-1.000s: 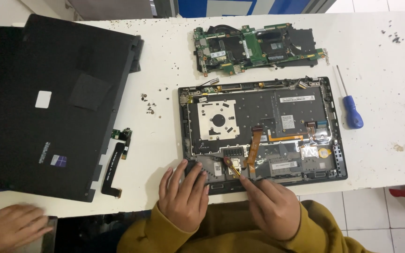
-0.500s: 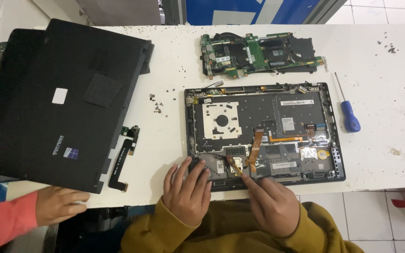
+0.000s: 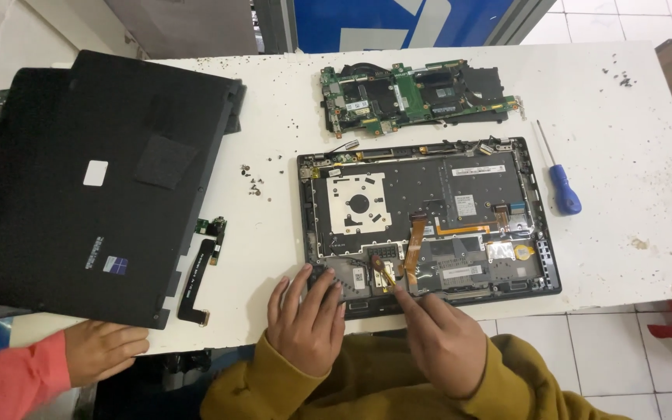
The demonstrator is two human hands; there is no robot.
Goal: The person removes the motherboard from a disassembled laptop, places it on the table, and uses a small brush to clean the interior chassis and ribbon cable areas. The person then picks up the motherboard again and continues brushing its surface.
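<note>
Beside the screwdriver [image 3: 564,189], both hands' fingers [image 3: 314,286] rest open on the laptop chassis [image 3: 429,218]

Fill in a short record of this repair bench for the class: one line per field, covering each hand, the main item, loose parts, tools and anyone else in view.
Main item: opened laptop base, insides exposed, lying flat on white table
Left hand: fingers resting on the base's near left corner
Right hand: fingertip on an orange ribbon cable near the front edge
Loose parts: green circuit board behind the base; black cover panel at left; small black screws
Tool: blue-handled screwdriver, untouched, right of base
Other person: hand with red sleeve at table's near left edge
</note>
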